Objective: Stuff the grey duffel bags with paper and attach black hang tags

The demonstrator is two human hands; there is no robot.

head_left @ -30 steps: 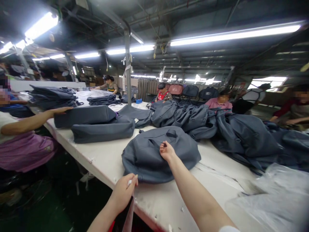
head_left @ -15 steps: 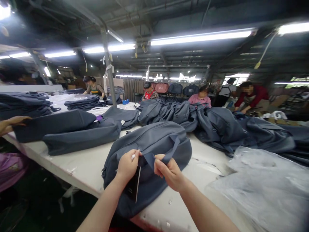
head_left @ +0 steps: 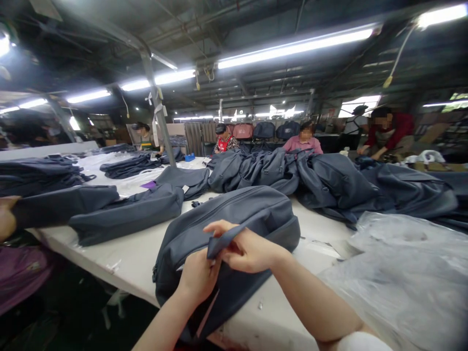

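A dark blue-grey bag [head_left: 234,207] with a curved zip lies at the table's near edge. My left hand [head_left: 199,275] is closed over its front, at the top of a black hang tag [head_left: 204,312] that hangs below the fingers; the exact pinch point is hidden. Across the fingers of my right hand [head_left: 250,248] runs a fabric strap [head_left: 226,239] of the bag. The right index finger stretches out above the strap, while the other fingers curl under it, close against my left hand.
Several dark bags [head_left: 256,170] are heaped behind on the white table [head_left: 135,243]. Clear plastic bags [head_left: 398,282] lie at the right. A co-worker's hand [head_left: 6,217] touches a folded dark piece [head_left: 66,202] at the left. Other people work across the table.
My right hand has moved left and turned over, bringing the strap across its fingers to my left hand. The co-worker's hand at the left has pulled its dark piece leftward.
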